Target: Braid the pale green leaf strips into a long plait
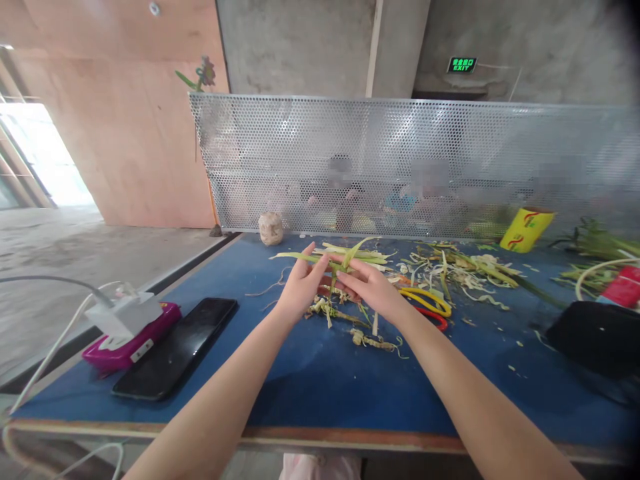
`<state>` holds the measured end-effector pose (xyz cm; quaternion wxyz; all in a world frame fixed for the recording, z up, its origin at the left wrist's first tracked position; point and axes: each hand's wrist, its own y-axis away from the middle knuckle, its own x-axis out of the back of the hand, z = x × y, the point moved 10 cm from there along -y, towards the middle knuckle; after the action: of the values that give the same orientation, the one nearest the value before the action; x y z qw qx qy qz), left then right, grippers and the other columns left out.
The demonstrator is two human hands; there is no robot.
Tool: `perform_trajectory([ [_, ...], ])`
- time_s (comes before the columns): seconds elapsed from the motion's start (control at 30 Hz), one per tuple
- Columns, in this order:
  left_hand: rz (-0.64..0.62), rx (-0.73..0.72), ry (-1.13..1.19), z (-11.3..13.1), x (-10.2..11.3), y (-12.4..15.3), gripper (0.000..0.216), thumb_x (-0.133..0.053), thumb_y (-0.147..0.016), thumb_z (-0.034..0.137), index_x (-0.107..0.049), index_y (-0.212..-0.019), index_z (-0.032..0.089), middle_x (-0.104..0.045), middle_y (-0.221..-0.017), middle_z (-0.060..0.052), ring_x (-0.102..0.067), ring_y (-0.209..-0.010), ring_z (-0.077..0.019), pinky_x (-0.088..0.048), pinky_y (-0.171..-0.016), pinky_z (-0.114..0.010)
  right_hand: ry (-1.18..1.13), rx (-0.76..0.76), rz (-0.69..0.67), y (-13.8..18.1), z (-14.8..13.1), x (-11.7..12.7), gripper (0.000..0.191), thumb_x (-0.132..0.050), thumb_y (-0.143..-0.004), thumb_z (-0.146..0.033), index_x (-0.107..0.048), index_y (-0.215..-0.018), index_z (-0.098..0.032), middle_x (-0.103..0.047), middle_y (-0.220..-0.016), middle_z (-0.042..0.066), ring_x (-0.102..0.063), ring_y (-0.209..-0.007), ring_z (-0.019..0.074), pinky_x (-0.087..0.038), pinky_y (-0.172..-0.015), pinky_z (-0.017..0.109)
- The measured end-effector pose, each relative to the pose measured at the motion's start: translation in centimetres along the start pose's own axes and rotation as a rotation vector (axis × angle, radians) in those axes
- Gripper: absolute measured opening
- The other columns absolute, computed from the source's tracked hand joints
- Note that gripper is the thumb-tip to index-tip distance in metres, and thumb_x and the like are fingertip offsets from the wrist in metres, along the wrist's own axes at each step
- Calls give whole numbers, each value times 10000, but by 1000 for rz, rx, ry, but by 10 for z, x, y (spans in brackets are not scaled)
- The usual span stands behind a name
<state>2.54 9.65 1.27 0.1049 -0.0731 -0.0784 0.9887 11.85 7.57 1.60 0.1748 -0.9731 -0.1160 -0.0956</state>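
My left hand (pixel 301 285) and my right hand (pixel 374 288) meet over the middle of the table. Their fingers are closed around pale green leaf strips (pixel 356 248) that cross between the fingertips. One end sticks out to the left past my left hand, another points up and away. Behind my fingers lies a bundle of cut leaf strips (pixel 377 255). Below them on the table are knotted plant pieces (pixel 340 313) and a twisted root-like piece (pixel 373 341). Beside my right wrist rest scissors (pixel 431 301) with yellow and red handles, their blades hidden.
A phone (pixel 177 347) and a magenta power strip (pixel 117 347) with a white charger lie at left. Leaf scraps (pixel 465 267) are scattered right, near a yellow roll (pixel 527 230) and a black object (pixel 595 337). A perforated metal screen (pixel 300 133) borders the far edge; people sit behind it.
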Motion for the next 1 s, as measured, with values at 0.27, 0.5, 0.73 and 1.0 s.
perform_trajectory([
  [0.27,104,-351,-231,30,14,0,730,-618,-710,262,-235,-1328,189,-563,-961,-70,-573,-800,-135,-449,-575,-201,-77,-20,22,0,2,-2,200,-550,-754,-353,-572,-891,-209,-406,-531,-55,-361,-432,73,-289,-417,221],
  [0.5,88,-489,-237,46,16,3,667,-627,-698,214,-322,-1289,169,-510,-636,29,-526,-643,-113,-450,-626,-248,-255,-60,104,-2,13,-1,228,-571,-728,-413,-554,-743,-186,-422,-478,-61,-315,-381,49,-221,-382,205],
  [0.73,229,-420,-4,43,38,-3,731,-670,-650,202,-312,-1284,136,-563,-650,24,-570,-665,-110,-462,-643,-239,-378,-115,70,-2,18,-10,253,-597,-704,-427,-596,-750,-178,-461,-483,-46,-290,-376,43,-198,-381,207],
  [1.0,-165,27,-59,-4,-10,0,849,-685,-643,160,-204,-1340,100,-662,-871,-104,-605,-753,-152,-453,-664,-284,-406,-5,193,-4,13,20,208,-663,-654,-315,-610,-794,-170,-526,-562,-26,-342,-438,53,-251,-423,222],
])
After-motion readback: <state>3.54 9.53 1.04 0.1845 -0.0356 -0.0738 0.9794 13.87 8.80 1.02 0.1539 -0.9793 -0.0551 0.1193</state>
